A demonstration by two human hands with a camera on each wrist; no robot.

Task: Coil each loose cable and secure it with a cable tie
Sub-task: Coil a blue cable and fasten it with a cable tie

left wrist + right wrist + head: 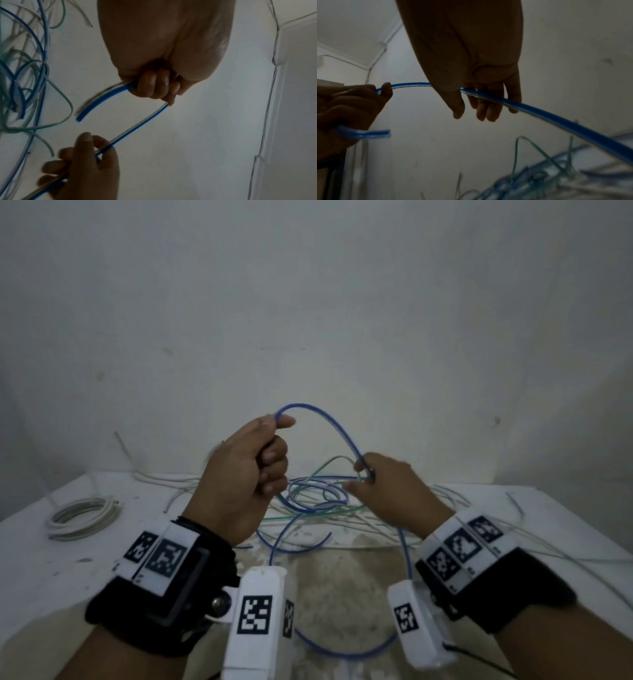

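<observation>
A blue cable (328,417) arcs through the air between both hands above the white table (68,577). My left hand (270,460) is raised in a fist and grips the cable near one end. In the left wrist view a short blue stub (102,100) sticks out below that fist (154,86). My right hand (363,477), lower and to the right, pinches the same cable (138,127) between thumb and fingers (89,155). From the right hand (479,102) the cable (556,117) runs down towards the table and loops near the front edge.
A tangle of blue, green and white cables (318,498) lies mid-table behind my hands. A coiled white cable (82,517) sits at the left. Loose white cables (513,542) trail off to the right. A plain wall stands close behind the table.
</observation>
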